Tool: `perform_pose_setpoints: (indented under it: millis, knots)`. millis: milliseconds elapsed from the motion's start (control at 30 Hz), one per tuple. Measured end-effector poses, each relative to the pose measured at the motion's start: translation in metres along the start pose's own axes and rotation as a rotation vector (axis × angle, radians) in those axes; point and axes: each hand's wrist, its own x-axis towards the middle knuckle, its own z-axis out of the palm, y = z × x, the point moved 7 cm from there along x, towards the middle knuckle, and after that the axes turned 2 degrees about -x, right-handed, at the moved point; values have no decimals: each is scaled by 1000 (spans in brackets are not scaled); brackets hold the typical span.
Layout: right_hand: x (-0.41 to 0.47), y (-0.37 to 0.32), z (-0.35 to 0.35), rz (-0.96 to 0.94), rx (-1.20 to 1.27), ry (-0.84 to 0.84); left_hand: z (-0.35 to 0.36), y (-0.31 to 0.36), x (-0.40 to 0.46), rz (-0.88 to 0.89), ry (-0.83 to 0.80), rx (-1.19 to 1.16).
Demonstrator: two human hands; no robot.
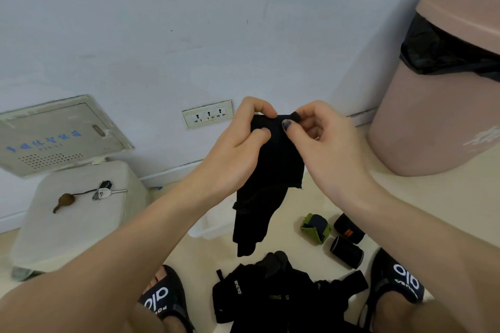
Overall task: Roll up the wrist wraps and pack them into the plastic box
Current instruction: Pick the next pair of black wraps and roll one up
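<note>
Head view: left hand (238, 140) and right hand (316, 140) both pinch the top edge of a black wrist wrap (273, 170), fingers curled onto the fabric, holding it up in front of the wall so the rest hangs straight, likely to find the end before rolling. Below, three rolled wraps (346, 249) lie on the floor near the right foot. An unrolled black pile (273, 295) sits between the sandals. Plastic box (213, 227) stands on the floor behind the hanging wrap, partly hidden.
</note>
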Motion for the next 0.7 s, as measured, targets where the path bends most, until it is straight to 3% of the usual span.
perform_pose_setpoints:
  millis: [267,467,700]
  knots:
    - [-6,0,1,-23,-51,-39,-6,-3,2,-16,49,-74]
    - [-11,3,10,70,143,-171,-7,-5,5,-17,100,-112]
    - [-15,-6,7,-56,40,-138,-7,-5,3,25,145,-128]
